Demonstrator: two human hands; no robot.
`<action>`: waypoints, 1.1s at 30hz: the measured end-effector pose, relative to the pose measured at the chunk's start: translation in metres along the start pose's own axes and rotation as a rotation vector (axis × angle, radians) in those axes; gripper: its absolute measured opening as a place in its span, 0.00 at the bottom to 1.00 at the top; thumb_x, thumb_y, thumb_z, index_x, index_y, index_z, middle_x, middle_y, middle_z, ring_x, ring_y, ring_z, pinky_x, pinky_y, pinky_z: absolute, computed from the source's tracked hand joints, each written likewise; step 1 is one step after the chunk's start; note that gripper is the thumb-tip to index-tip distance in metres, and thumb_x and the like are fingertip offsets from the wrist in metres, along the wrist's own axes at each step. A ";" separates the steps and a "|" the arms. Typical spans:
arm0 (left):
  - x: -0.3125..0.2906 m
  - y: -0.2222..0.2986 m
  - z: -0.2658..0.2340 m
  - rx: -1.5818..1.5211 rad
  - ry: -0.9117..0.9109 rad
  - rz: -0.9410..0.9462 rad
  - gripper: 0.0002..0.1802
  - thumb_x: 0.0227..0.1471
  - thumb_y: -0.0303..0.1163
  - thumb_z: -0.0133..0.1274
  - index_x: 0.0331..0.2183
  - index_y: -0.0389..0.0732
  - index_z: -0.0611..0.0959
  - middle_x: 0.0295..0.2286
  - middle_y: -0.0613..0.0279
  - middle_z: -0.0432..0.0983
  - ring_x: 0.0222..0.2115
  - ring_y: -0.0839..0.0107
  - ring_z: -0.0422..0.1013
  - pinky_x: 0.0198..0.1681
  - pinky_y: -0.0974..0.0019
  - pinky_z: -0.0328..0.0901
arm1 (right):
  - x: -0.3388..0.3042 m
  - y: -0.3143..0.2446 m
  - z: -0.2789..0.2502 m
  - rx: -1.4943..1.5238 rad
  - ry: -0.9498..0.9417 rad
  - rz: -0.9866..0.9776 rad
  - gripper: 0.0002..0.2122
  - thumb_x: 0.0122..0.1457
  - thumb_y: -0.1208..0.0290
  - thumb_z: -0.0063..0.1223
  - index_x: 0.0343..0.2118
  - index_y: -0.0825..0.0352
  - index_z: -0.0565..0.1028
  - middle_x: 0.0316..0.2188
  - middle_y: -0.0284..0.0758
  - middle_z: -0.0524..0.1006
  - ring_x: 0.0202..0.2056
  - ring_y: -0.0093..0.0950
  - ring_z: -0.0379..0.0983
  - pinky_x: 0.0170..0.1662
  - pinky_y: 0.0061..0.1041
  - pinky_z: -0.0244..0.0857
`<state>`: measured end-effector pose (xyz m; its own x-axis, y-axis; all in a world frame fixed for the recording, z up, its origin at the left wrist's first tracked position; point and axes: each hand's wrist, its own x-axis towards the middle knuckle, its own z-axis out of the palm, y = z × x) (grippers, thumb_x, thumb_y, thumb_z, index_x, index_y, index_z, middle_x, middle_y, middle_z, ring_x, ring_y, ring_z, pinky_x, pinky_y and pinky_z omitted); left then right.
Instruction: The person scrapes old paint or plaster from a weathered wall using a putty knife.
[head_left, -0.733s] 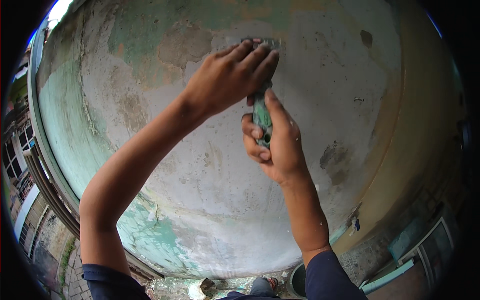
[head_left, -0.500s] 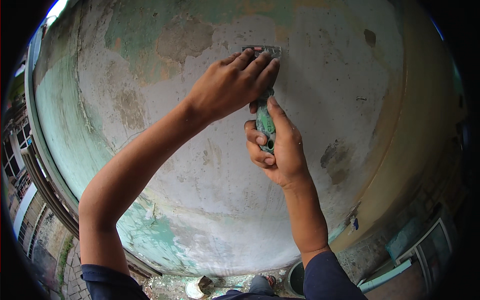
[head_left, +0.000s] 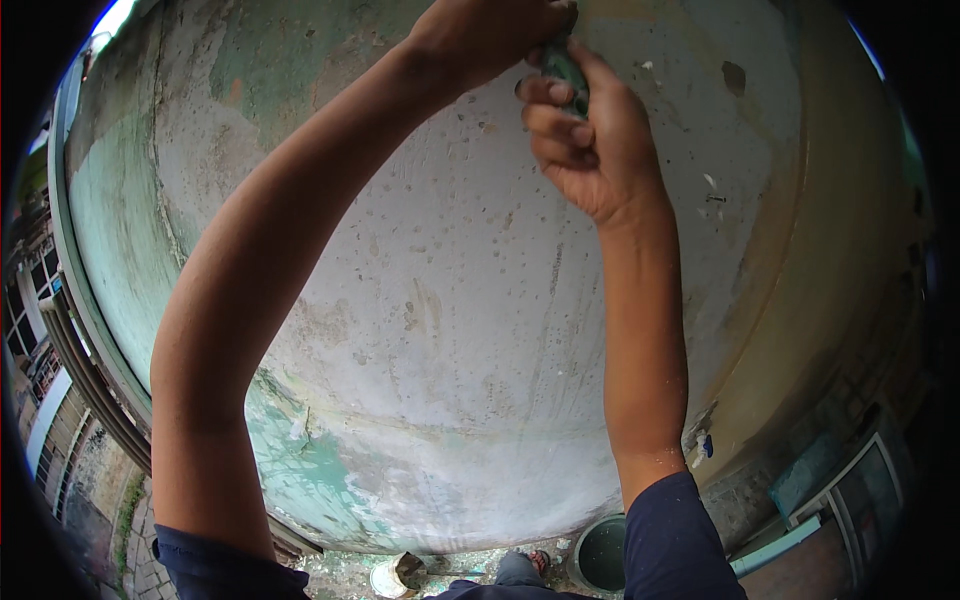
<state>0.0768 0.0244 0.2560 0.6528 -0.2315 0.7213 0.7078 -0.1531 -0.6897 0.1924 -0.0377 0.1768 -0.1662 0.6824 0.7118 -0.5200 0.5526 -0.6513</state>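
Green-stained plaster covers the weathered wall (head_left: 440,330), worn down to pale grey toward its middle. Near the wall's top edge the left hand (head_left: 490,35) lies pressed over the upper end of a green-handled scraper (head_left: 565,68), fingers together. Just beside it, the right hand (head_left: 590,140) is curled tightly round the scraper's handle.

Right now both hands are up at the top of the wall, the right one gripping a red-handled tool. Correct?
Not quite. The handle in the right hand is green, not red, as the head view shows. The rest holds: the left hand is raised beside it, both high on the worn wall.
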 end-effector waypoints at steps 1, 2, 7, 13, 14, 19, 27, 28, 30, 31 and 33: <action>-0.011 0.001 0.009 0.001 0.124 0.054 0.22 0.41 0.37 0.62 0.42 0.45 0.80 0.31 0.70 0.81 0.36 0.76 0.78 0.31 0.69 0.74 | -0.012 0.008 0.006 0.024 0.056 0.015 0.14 0.69 0.56 0.37 0.35 0.63 0.65 0.18 0.28 0.65 0.12 0.14 0.54 0.13 0.13 0.43; -0.025 0.011 0.010 -0.098 0.262 0.058 0.22 0.42 0.37 0.62 0.42 0.43 0.80 0.33 0.66 0.81 0.36 0.74 0.79 0.32 0.69 0.75 | -0.029 0.015 0.007 0.021 0.060 0.012 0.14 0.69 0.56 0.37 0.35 0.63 0.65 0.18 0.28 0.65 0.12 0.14 0.54 0.13 0.13 0.43; -0.077 0.060 0.009 -0.073 0.162 0.109 0.28 0.48 0.32 0.57 0.52 0.42 0.74 0.49 0.58 0.75 0.50 0.65 0.73 0.47 0.67 0.74 | -0.084 0.060 -0.010 -0.048 0.192 0.141 0.16 0.68 0.50 0.36 0.37 0.60 0.67 0.16 0.25 0.63 0.10 0.13 0.52 0.13 0.13 0.42; -0.075 0.054 0.008 -0.050 0.115 0.100 0.29 0.46 0.32 0.58 0.52 0.41 0.74 0.49 0.58 0.75 0.50 0.66 0.73 0.46 0.68 0.74 | -0.075 0.059 -0.010 0.048 0.117 0.139 0.17 0.68 0.51 0.35 0.37 0.61 0.66 0.16 0.26 0.63 0.10 0.14 0.52 0.13 0.13 0.42; -0.064 0.051 0.008 -0.012 0.136 0.087 0.30 0.45 0.32 0.58 0.53 0.42 0.74 0.49 0.59 0.75 0.50 0.67 0.73 0.46 0.68 0.74 | -0.070 0.049 -0.010 0.042 0.124 0.123 0.16 0.69 0.53 0.35 0.37 0.61 0.67 0.16 0.26 0.63 0.10 0.14 0.52 0.13 0.12 0.42; -0.022 0.017 0.026 0.032 0.229 0.051 0.30 0.45 0.30 0.59 0.53 0.47 0.75 0.50 0.64 0.74 0.49 0.72 0.73 0.44 0.71 0.75 | -0.015 0.017 -0.011 0.017 0.061 0.050 0.14 0.69 0.58 0.36 0.35 0.64 0.67 0.17 0.27 0.63 0.12 0.13 0.52 0.13 0.12 0.44; -0.039 0.035 0.006 0.038 0.249 0.107 0.30 0.46 0.31 0.59 0.53 0.44 0.74 0.49 0.63 0.75 0.48 0.70 0.74 0.44 0.69 0.75 | -0.065 0.021 -0.004 -0.085 0.090 0.051 0.16 0.69 0.54 0.35 0.36 0.64 0.65 0.17 0.26 0.63 0.11 0.12 0.52 0.13 0.13 0.45; -0.053 0.043 0.005 0.018 0.222 0.122 0.29 0.47 0.32 0.58 0.53 0.43 0.74 0.49 0.61 0.75 0.48 0.68 0.74 0.44 0.69 0.75 | -0.076 0.031 -0.005 -0.095 0.110 0.086 0.17 0.69 0.52 0.34 0.37 0.64 0.65 0.16 0.26 0.63 0.11 0.12 0.52 0.13 0.13 0.44; -0.072 0.058 0.002 -0.004 0.190 0.133 0.28 0.48 0.32 0.57 0.53 0.42 0.74 0.48 0.59 0.76 0.48 0.66 0.74 0.45 0.68 0.75 | -0.089 0.048 -0.012 -0.098 0.130 0.152 0.18 0.69 0.49 0.33 0.37 0.61 0.65 0.16 0.26 0.63 0.10 0.13 0.52 0.13 0.13 0.43; -0.079 0.061 0.005 -0.006 0.154 0.147 0.28 0.49 0.33 0.57 0.53 0.41 0.74 0.48 0.58 0.75 0.48 0.65 0.74 0.45 0.68 0.75 | -0.090 0.055 -0.014 -0.093 0.123 0.159 0.18 0.69 0.49 0.33 0.37 0.61 0.65 0.16 0.26 0.63 0.10 0.13 0.52 0.13 0.13 0.43; -0.082 0.063 0.005 -0.004 0.125 0.158 0.27 0.50 0.33 0.56 0.53 0.41 0.74 0.48 0.56 0.75 0.48 0.64 0.74 0.45 0.68 0.75 | -0.089 0.061 -0.017 -0.106 0.178 0.168 0.18 0.69 0.49 0.33 0.37 0.61 0.65 0.16 0.26 0.63 0.10 0.13 0.52 0.13 0.13 0.42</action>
<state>0.0693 0.0384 0.1539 0.7167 -0.3704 0.5909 0.5980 -0.1094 -0.7940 0.1899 -0.0567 0.0688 -0.0883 0.8368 0.5404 -0.4056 0.4653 -0.7868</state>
